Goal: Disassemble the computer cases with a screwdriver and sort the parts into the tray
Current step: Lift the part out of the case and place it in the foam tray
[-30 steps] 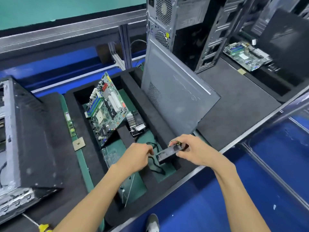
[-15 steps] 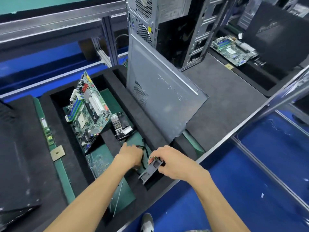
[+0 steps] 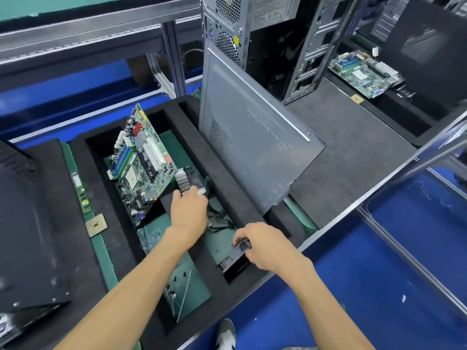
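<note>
Head view: mostly sorted. Motherboard (image 3: 141, 162), side panel (image 3: 252, 152) already in tray (image 3: 222, 173). Right hand (image 3: 267, 245) fingers gripping small black module (image 3: 233, 256), lowering into near slot; left hand (image 3: 188, 213) fingers curled on heatsink (image 3: 188, 179). Case (image 3: 265, 41) stripped.

My left hand (image 3: 188, 213) covers the near end of the heatsink (image 3: 187, 179), so can't see my fingertips or whether they grip it or just rest there. Right hand (image 3: 264, 245) hides the top of the small black part (image 3: 233, 258); its lower end sinks into the tray (image 3: 222, 162) slot, out of sight. Black cables (image 3: 219, 222) run under my left hand, ends not visible. Motherboard (image 3: 141, 165) btm edge is hidden behind the foam divider. Case at left (image 3: 27, 223) is cut off by the frame edge. Scratched writing on the side panel (image 3: 255, 150) is too faint to read. Shoe (image 3: 226, 334) is cut off at btm.
</note>
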{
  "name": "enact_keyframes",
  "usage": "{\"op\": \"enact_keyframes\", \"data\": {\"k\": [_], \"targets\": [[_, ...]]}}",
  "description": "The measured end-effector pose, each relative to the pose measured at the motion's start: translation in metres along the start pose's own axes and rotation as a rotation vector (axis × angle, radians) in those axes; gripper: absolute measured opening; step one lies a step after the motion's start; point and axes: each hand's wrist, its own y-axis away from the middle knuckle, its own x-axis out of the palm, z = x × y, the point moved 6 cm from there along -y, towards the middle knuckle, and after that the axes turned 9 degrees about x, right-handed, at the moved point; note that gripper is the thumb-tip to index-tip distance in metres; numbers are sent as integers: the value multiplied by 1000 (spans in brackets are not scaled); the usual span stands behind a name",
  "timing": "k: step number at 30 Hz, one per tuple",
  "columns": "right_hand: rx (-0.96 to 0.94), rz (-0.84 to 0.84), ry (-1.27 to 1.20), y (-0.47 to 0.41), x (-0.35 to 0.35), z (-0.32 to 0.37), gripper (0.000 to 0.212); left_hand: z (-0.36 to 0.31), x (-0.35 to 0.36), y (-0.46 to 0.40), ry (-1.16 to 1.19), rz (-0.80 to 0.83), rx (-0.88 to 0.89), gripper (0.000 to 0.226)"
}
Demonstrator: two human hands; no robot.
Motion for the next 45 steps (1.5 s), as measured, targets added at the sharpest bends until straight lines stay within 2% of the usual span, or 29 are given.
{"op": "enact_keyframes", "data": {"k": [3, 8, 15, 21, 27, 30, 32, 38, 41, 45], "targets": [[3, -10, 46, -2, 3, 6, 47, 9, -2, 0, 27, -48, -34, 28], [48, 19, 192, -3, 10, 13, 41, 0, 12, 10, 128, 15, 58, 32], [155, 155, 456, -9, 24, 13, 31, 6, 8, 26, 220, -154, 30, 33], [166, 170, 441, -8, 23, 19, 36, 4, -5, 41, 306, -282, 46, 30], [156, 29, 361, 5, -15, 46, 44, 4, -25, 68, 492, -93, 195, 33], [47, -128, 187, 15, -41, 85, 38, 16, -49, 98, 630, -74, 199, 40], [-45, -218, 41, 24, -53, 120, 26, 33, -65, 123, 700, -104, 142, 42], [-265, -276, -132, 52, -41, 240, 13, 119, -94, 221, 732, -286, -125, 44], [-331, -266, -163, 68, -18, 288, 20, 155, -98, 274, 700, -401, -203, 43], [-402, -287, -164, 94, 13, 340, 41, 191, -91, 335, 651, -532, -246, 37]]}}
